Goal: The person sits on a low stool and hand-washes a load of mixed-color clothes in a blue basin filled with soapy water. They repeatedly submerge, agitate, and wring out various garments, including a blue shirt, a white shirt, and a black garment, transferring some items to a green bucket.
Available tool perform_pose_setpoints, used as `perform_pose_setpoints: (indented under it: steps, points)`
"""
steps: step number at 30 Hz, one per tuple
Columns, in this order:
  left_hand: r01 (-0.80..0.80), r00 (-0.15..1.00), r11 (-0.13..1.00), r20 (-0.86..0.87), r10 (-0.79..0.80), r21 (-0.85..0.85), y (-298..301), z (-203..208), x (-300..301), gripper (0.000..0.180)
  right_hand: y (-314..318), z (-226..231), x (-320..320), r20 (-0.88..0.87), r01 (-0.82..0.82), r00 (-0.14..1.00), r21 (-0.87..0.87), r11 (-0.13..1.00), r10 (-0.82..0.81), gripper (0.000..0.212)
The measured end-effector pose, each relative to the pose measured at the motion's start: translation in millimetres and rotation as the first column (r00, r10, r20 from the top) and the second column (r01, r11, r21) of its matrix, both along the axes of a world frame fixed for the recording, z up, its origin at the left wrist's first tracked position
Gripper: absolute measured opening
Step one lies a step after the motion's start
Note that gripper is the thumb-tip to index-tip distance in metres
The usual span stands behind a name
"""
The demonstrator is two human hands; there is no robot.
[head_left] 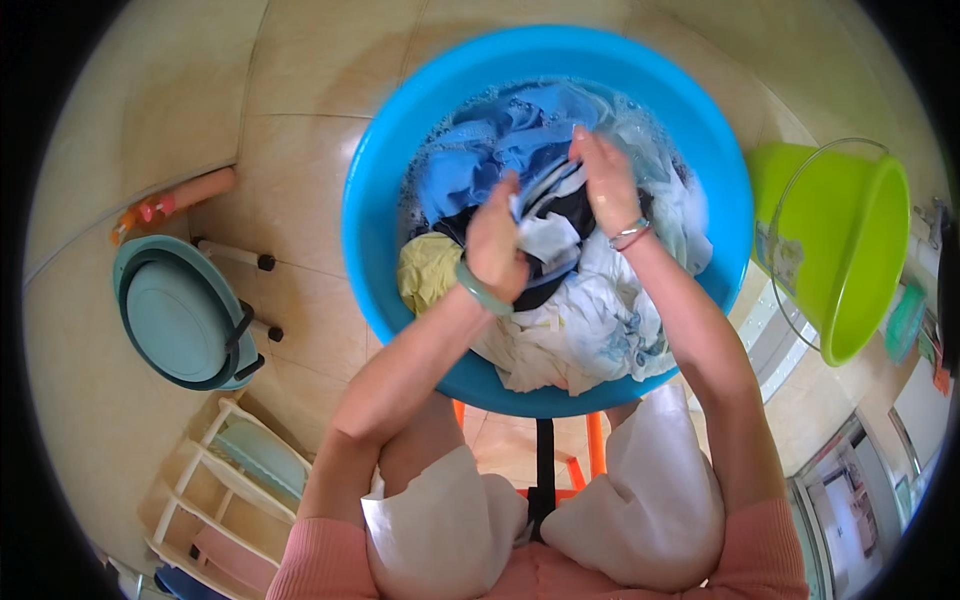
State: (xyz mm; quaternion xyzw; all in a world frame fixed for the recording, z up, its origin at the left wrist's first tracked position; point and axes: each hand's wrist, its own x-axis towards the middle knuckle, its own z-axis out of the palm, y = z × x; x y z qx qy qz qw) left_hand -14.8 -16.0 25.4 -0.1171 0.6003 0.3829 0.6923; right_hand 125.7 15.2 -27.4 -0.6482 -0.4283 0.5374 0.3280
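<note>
Your knees, in pale cloth, fill the lower middle of the frame, with both forearms rising from them toward the centre. Your left hand (pixel 494 245) is closed in a fist on a fold of white cloth (pixel 546 238), and your right hand (pixel 606 178) has its grip closed on the same bunched cloth just to the right and slightly above, so the piece lies pinched between the two hands. Each wrist carries one bangle: a green one (pixel 483 291) on the left, a silvery one (pixel 630 235) on the right.

Around the hands, wet laundry is heaped in one round blue basin (pixel 400 130) that takes up the upper centre: a blue garment (pixel 480 160) lies above and left of your hands in soapy water, a yellow piece (pixel 428 272) sits at the basin's left rim, a dark piece shows under your hands, and white cloth (pixel 590 335) spills toward the lower rim.

Outward, one green bucket (pixel 845 250) with a wire handle stands at the right of the frame, close beside the basin. Tiled floor (pixel 150 100) spreads to the left, where one teal basin (pixel 180 312) leans at mid left, with a white rack (pixel 215 490) below it in the lower left.
</note>
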Motion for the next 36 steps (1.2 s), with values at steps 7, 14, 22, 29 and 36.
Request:
perform_pose_setpoints:
  steps: [7, 14, 22, 29, 36]
  points:
    - [0.017, 0.998, 0.998, 0.058, -0.021, 0.062, -0.3, -33.8, -36.9, 0.032, -29.3, 29.8, 28.2, -0.702, 0.031, 0.690, -0.214, 0.976, -0.175, 0.034]
    - [0.202, 0.978, 0.933, -0.111, -0.177, 0.299, 10.6, -19.1, -40.8, 0.033, -16.9, 48.1, 30.1, -0.223, -0.385, 0.910, -0.142, 0.912, 0.349, 0.031]
    - [0.087, 0.950, 0.952, 0.262, -0.168, 0.294, 10.8, -27.7, -45.9, 0.033, -61.6, 89.1, -56.7, 0.510, -0.637, 0.768, 0.553, 0.537, 0.386, 0.019]
    - [0.145, 0.989, 0.970, -0.066, -0.134, 0.196, -11.4, -23.1, 2.3, 0.025, 1.8, 0.6, -39.7, 0.628, -0.430, 0.755, 0.259, 0.865, 0.188, 0.031]
    - [0.007, 0.994, 0.921, -0.100, 0.034, 0.389, -22.5, -19.8, -11.3, 0.025, -47.0, 68.6, -84.4, 0.408, -0.426, 0.890, 0.587, 0.689, 0.202, 0.020]
